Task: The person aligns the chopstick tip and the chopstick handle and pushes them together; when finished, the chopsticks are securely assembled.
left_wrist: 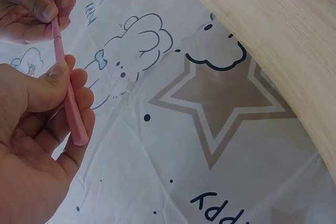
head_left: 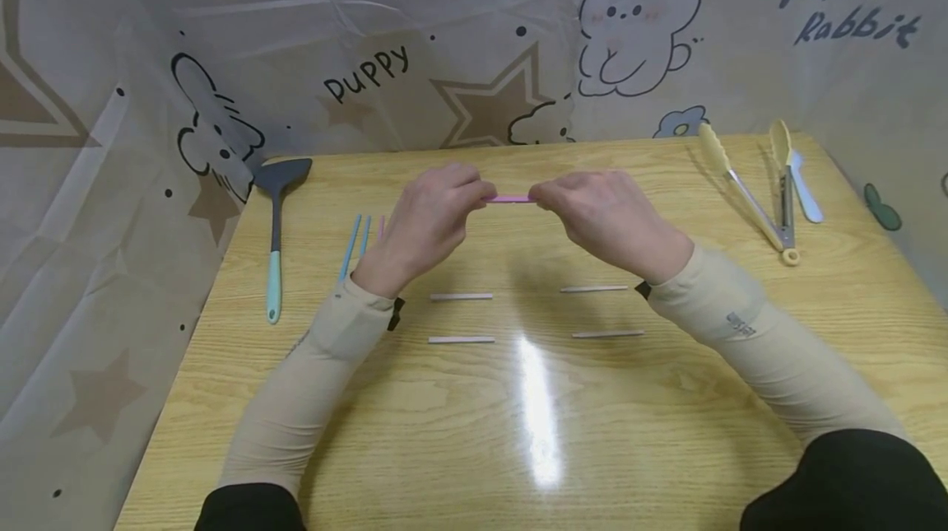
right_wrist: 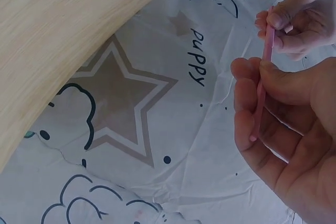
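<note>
A thin pink stick (head_left: 511, 198) is held level above the wooden table (head_left: 518, 432), one end in each hand. My left hand (head_left: 480, 193) pinches its left end between thumb and fingers. My right hand (head_left: 542, 200) pinches the right end the same way. In the left wrist view the pink stick (left_wrist: 68, 98) runs through my left hand (left_wrist: 63, 85) up to the right hand (left_wrist: 47, 9). The right wrist view shows the pink stick (right_wrist: 265, 56) between my right hand (right_wrist: 257, 77) and the left hand (right_wrist: 278, 22).
Several short pale sticks lie on the table below the hands, among them a pale stick (head_left: 461, 296) and another (head_left: 607, 334). Blue sticks (head_left: 351, 247) lie at the left beside a dark spatula (head_left: 276, 226). Tongs (head_left: 748, 197) and a small pale-blue spreader (head_left: 805, 187) lie at the far right.
</note>
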### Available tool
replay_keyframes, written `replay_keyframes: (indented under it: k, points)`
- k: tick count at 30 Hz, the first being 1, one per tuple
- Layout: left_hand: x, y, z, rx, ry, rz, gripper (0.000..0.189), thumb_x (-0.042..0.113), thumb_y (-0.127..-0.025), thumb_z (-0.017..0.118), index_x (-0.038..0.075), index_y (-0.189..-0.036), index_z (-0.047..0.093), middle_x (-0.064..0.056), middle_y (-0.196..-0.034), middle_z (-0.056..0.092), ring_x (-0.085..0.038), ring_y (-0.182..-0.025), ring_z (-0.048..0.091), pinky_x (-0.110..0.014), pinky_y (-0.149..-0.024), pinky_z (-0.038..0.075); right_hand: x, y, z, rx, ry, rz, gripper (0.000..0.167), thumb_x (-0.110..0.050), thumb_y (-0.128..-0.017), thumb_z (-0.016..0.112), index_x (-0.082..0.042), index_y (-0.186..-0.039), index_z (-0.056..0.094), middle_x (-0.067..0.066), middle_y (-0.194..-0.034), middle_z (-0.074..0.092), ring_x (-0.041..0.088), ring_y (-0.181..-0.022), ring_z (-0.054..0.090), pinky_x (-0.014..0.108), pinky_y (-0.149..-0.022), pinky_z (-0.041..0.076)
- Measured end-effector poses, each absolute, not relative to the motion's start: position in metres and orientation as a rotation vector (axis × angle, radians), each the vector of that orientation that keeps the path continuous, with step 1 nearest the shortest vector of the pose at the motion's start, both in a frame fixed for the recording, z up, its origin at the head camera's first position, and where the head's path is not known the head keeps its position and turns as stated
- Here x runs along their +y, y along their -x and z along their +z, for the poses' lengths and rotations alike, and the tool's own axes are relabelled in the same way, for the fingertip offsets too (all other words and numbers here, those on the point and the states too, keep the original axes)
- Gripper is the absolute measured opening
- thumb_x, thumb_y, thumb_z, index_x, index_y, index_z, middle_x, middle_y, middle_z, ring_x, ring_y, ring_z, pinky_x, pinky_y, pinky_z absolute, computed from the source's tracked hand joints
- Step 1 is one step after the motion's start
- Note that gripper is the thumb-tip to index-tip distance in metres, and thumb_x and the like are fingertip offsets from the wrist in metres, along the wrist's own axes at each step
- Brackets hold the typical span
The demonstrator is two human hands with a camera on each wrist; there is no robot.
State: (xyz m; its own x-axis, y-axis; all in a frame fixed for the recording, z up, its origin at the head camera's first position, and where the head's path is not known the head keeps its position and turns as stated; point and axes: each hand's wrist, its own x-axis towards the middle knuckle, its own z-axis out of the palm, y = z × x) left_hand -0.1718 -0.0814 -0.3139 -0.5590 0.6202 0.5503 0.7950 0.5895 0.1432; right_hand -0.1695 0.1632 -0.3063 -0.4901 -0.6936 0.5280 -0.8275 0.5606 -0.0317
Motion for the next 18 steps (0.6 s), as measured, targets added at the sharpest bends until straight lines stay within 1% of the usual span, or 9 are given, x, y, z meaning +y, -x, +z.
replay_keyframes:
  k: [5, 9, 13, 18]
  points:
    - [-0.0811, 0.1713, -0.3125, -2.35, 1.145, -0.55, 0.011, -0.005, -0.09, 0.067, 0.0, -0.097, 0.073, -0.008, -0.089, 0.065, -0.023, -0.085, 0.06, -0.033, -0.072, 0.049, 0.1624, 0.1707, -0.3062, -2.333, -1.232, 0.411, 0.011, 0.005, -0.087, 0.07, -0.002, -0.095, 0.072, 0.008, -0.081, 0.073, 0.023, -0.059, 0.065, 0.037, -0.045, 0.05]
    - [-0.08, 0.1716, -0.3124, -2.353, 1.157, -0.565, 0.014, -0.01, -0.088, 0.067, -0.001, -0.097, 0.073, -0.009, -0.091, 0.066, -0.023, -0.088, 0.061, -0.033, -0.078, 0.049, 0.1621, 0.1711, -0.3061, -2.344, -1.241, 0.432, 0.011, 0.005, -0.087, 0.07, -0.001, -0.095, 0.073, 0.008, -0.082, 0.073, 0.023, -0.061, 0.067, 0.037, -0.047, 0.052]
    - [-0.0793, 0.1716, -0.3124, -2.352, 1.155, -0.575, 0.017, -0.014, -0.086, 0.066, -0.002, -0.096, 0.073, -0.009, -0.09, 0.066, -0.024, -0.087, 0.061, -0.034, -0.08, 0.05, 0.1605, 0.1719, -0.3073, -2.337, -1.241, 0.449, 0.011, 0.007, -0.087, 0.069, -0.001, -0.095, 0.072, 0.009, -0.082, 0.073, 0.023, -0.06, 0.066, 0.036, -0.048, 0.052]
    - [-0.0784, 0.1731, -0.3144, -2.358, 1.172, -0.572, 0.016, -0.015, -0.087, 0.066, -0.003, -0.095, 0.073, -0.009, -0.086, 0.064, -0.023, -0.083, 0.06, -0.031, -0.08, 0.05, 0.1584, 0.1718, -0.3103, -2.342, -1.237, 0.463, 0.011, 0.008, -0.086, 0.069, 0.0, -0.093, 0.072, 0.009, -0.079, 0.072, 0.023, -0.057, 0.065, 0.036, -0.047, 0.051]
